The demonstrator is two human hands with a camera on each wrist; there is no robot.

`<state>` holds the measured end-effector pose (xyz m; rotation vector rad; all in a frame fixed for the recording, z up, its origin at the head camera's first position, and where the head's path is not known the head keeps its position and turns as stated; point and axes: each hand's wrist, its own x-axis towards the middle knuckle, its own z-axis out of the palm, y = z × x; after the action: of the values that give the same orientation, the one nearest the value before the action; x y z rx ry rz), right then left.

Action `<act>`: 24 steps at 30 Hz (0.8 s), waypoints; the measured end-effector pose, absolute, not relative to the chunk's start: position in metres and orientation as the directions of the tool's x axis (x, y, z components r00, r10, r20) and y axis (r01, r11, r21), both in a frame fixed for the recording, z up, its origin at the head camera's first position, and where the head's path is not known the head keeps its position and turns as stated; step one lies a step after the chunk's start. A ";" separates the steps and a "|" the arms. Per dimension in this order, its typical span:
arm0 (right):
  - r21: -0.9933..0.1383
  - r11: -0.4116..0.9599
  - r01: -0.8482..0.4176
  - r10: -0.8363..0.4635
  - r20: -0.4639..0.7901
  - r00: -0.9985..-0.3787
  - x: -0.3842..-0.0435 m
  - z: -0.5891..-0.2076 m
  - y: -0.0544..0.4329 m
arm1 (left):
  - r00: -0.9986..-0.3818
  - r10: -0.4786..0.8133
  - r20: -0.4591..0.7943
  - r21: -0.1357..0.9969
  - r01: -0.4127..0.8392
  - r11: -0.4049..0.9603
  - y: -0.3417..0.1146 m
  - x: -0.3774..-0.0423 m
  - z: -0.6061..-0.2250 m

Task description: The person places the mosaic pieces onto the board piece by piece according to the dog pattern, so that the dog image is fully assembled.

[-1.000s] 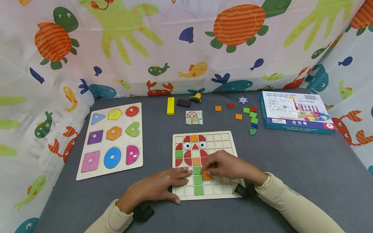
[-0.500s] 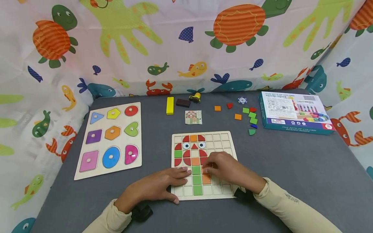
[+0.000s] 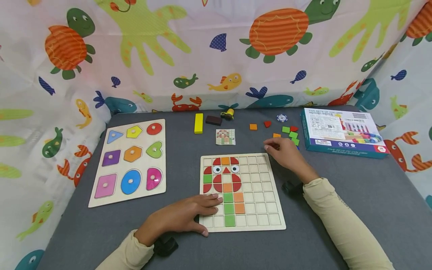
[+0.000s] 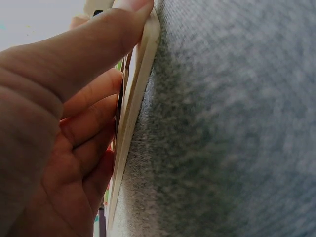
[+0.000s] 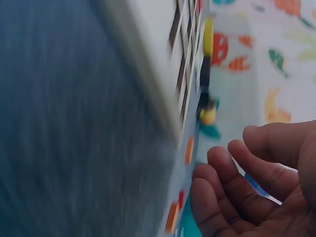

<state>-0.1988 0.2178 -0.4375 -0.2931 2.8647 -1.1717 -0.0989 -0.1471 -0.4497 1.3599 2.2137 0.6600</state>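
A wooden grid board (image 3: 262,187) lies in the middle of the table. Red rounded pieces, two eye pieces (image 3: 217,169), a column of green tiles (image 3: 229,208) and orange tiles (image 3: 239,208) fill some of its cells. My left hand (image 3: 182,214) rests at the board's lower left, fingers straight on top and thumb at the front edge. Past the board's upper right corner, my right hand (image 3: 287,155) reaches with loosely bent, empty fingers. Its fingertips are close to a loose orange tile (image 3: 276,135), partly covered in the head view. Another orange tile (image 5: 189,149) shows in the right wrist view.
Several green tiles (image 3: 286,129), red pieces (image 3: 267,123) and a patterned chip (image 3: 282,118) lie by a box (image 3: 342,133). Behind the board are a picture card (image 3: 225,137), a yellow block (image 3: 198,123) and a dark block (image 3: 214,120). A shape puzzle (image 3: 129,165) lies left.
My right hand has let go of an orange tile on the board, beside the green column, and moved up and right to the loose pieces. The left hand stays in place.
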 end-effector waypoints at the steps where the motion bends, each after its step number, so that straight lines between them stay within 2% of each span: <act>1: -0.695 0.705 -0.141 -0.165 0.032 -0.986 -0.203 -0.439 0.222 | -0.405 0.905 -0.129 0.611 0.687 0.394 -0.147 -0.099 -0.450; 7: -0.674 0.734 -0.086 -0.092 0.027 -0.995 -0.224 -0.442 0.243 | -0.401 0.907 -0.128 0.614 0.686 0.390 -0.148 -0.099 -0.453; 24: -0.640 0.767 -0.049 -0.079 -0.019 -0.997 -0.243 -0.440 0.261 | -0.403 0.905 -0.134 0.611 0.686 0.396 -0.147 -0.100 -0.451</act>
<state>-0.2425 0.2607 -0.4398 -0.1056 2.9107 -1.0524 -0.0996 -0.1469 -0.4510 1.3627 2.2089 0.6556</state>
